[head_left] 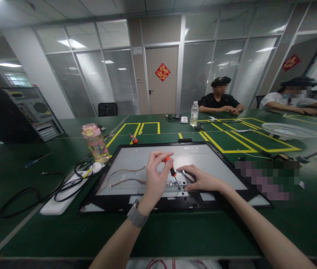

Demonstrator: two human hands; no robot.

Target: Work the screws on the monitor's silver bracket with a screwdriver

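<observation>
The left hand (pixel 157 172), a smartwatch (pixel 137 213) at its wrist, is closed about the orange-and-black handle of a screwdriver (pixel 171 166), which is tilted, its shank directed down to a small metal bracket (pixel 183 193). Whether the tip sits in a screw is too small to tell. The right hand (pixel 203 181), just beside and apart from the left, has thumb and fingers parted at the bracket; whether they pinch anything cannot be told. The bracket lies near the middle of the front edge of a display panel (pixel 217 160), grey-backed and black-framed, lying flat on a green table (pixel 197 235) before the wearer. Thin wires (pixel 127 181) run leftward from the bracket across the panel.

Left of the panel are a white power strip (pixel 53 205) with black cord over it and a pink-lidded bottle (pixel 97 144), upright. Beyond the far edge lie a second screwdriver (pixel 133 139), red-handled, and, farther off, an upright clear water bottle (pixel 194 114). A computer tower (pixel 21 112) stands at far left; a round white grille (pixel 289 130) lies at right. Two people sit across the table.
</observation>
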